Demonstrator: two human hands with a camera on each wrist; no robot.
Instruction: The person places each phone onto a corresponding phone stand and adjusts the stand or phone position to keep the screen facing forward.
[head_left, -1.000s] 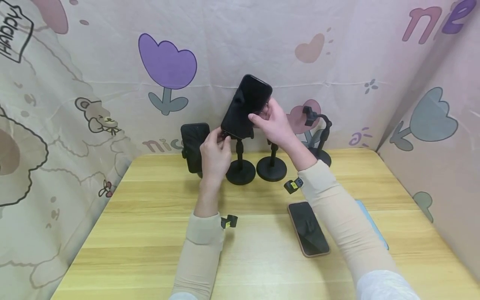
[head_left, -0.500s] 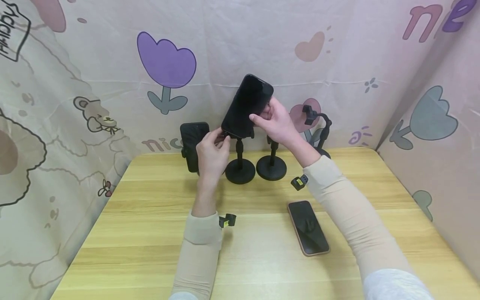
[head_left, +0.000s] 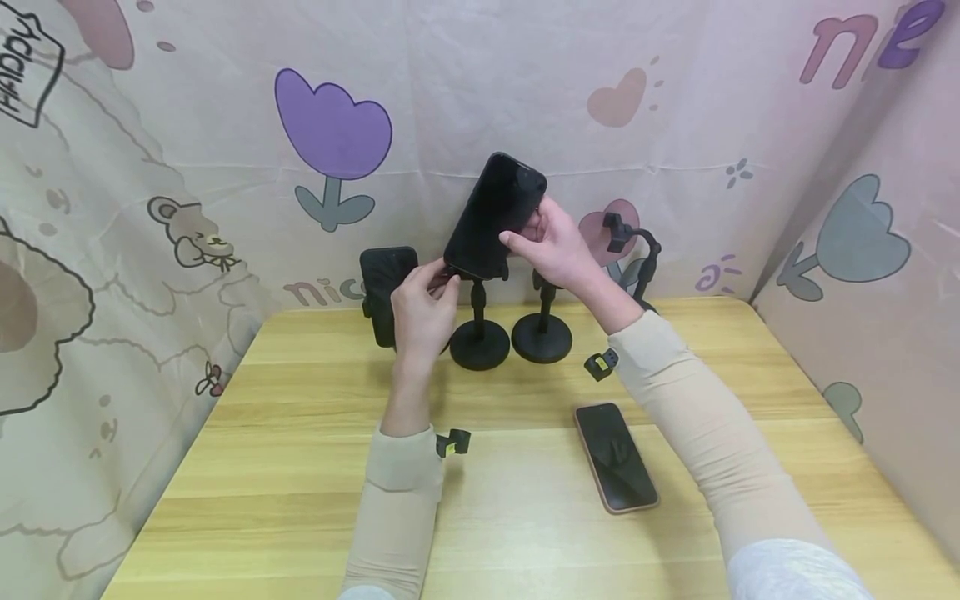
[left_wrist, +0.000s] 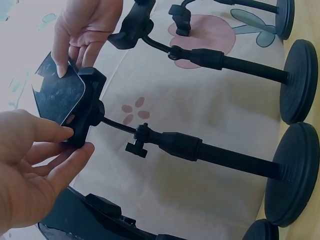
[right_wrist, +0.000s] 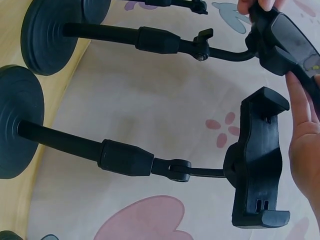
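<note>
A: Clock laid on the table [head_left: 285, 500], middle stand [head_left: 480, 344] as hub, twelve toward the patterned cloth [head_left: 480, 75]. Where's the raised phone [head_left: 491, 212]?

B: Above the hub. Screen dark, tilted, top leaning to one o'clock. Lies against that stand's clamp [left_wrist: 91, 95].

A: Gripped at both ends?

B: Can't tell; the left hand [head_left: 425, 312] covers one end.

A: How's that hand set?

B: At the phone's seven o'clock corner, thumb and fingers pinching the clamp's end, thumb close to the phone's edge.

A: Right hand [head_left: 555, 246]?

B: At the phone's four o'clock side, pinching it: thumb on the front, other fingers behind.

A: Around the hub?

B: Nine o'clock: a second phone [head_left: 382, 292], near upright in a holder, just beside the left hand. Three: another stand [head_left: 542, 337], base just beside the hub's. Farther out at three: a bent-neck stand [head_left: 651, 260], partly behind the right forearm [head_left: 697, 404]. Four: a pink-rimmed phone [head_left: 617, 458], flat, screen up, apart from both hands.
</note>
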